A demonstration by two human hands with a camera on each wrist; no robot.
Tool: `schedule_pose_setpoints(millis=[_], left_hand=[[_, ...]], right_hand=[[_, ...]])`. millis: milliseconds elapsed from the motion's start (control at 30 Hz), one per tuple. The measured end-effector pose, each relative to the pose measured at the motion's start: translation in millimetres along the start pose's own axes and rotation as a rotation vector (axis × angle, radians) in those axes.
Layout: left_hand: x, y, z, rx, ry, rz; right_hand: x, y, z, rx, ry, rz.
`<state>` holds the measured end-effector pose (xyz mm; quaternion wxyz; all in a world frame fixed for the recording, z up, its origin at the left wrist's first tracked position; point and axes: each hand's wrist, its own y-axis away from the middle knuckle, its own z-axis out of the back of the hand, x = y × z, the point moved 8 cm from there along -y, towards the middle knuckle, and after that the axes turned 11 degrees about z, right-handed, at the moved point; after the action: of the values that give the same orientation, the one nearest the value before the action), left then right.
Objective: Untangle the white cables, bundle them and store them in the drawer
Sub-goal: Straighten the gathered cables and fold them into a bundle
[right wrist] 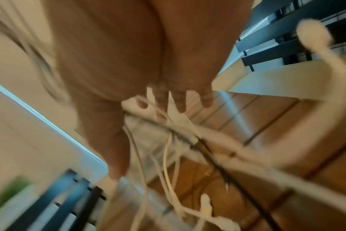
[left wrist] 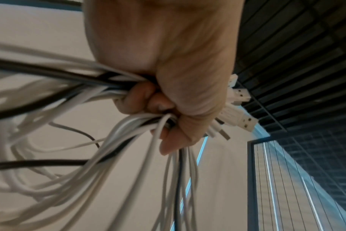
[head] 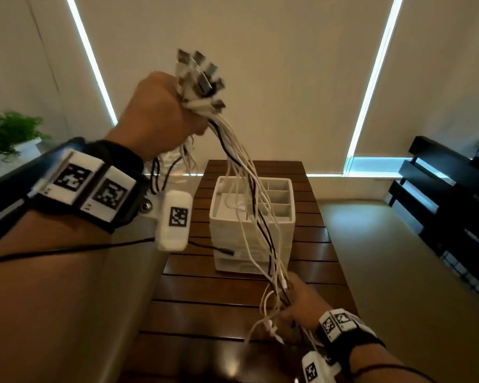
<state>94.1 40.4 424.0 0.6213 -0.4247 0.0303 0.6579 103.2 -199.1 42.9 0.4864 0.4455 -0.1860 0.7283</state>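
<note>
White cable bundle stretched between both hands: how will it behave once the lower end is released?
Likely floppy: the white cables sag and curve between left hand and right hand. Loose ends splay out, so they would probably swing and re-tangle. Clustered USB plugs look top-heavy, so may slip unevenly.

The left hand (head: 161,111) holds the cable bundle (head: 246,175) at 11 o'clock, above the organizer box (head: 252,239) on the table (head: 205,313). The right hand (head: 296,308) grips it at 5 o'clock. Plant (head: 9,134) at 9 o'clock.
</note>
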Motion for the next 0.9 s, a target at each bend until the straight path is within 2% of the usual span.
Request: schedule_pose_setpoints(millis=[67, 100, 233, 333, 433, 500, 567, 600, 700, 733, 800, 900], left_hand=[[2, 6, -21, 0.084, -0.056, 0.002], [3, 10, -31, 0.125, -0.093, 0.005], [-2, 31, -73, 0.249, -0.220, -0.023], [-9, 43, -101, 0.393, -0.202, -0.099], [-9, 49, -108, 0.459, -0.175, -0.128], [4, 48, -105, 0.492, -0.090, -0.082], [24, 43, -98, 0.500, -0.023, -0.001], [35, 38, -89, 0.466, 0.061, 0.035], [70, 17, -49, 0.250, 0.635, 0.209], [81, 14, -36, 0.168, 0.745, 0.288], [99, 11, -25, 0.047, 0.878, 0.394], [99, 18, -48, 0.038, 1.302, 0.519]], right_hand=[[26, 6, 11, 0.104, -0.071, 0.002], [44, 6, 25, 0.096, -0.090, 0.044], [144, 17, 99, -0.260, -0.209, 0.427], [202, 6, 100, -0.238, -0.173, 0.546], [224, -10, 89, -0.166, -0.163, 0.591], [225, -9, 83, -0.123, -0.059, 0.625], [219, -5, 87, -0.165, 0.068, 0.670], [214, 0, 89, -0.210, 0.119, 0.691], [178, 17, 83, -0.275, 0.234, 0.733], [160, 22, 75, -0.276, 0.302, 0.742], [120, 30, 49, -0.220, 0.483, 0.728], [84, 24, 5, -0.104, 0.602, 0.649]])
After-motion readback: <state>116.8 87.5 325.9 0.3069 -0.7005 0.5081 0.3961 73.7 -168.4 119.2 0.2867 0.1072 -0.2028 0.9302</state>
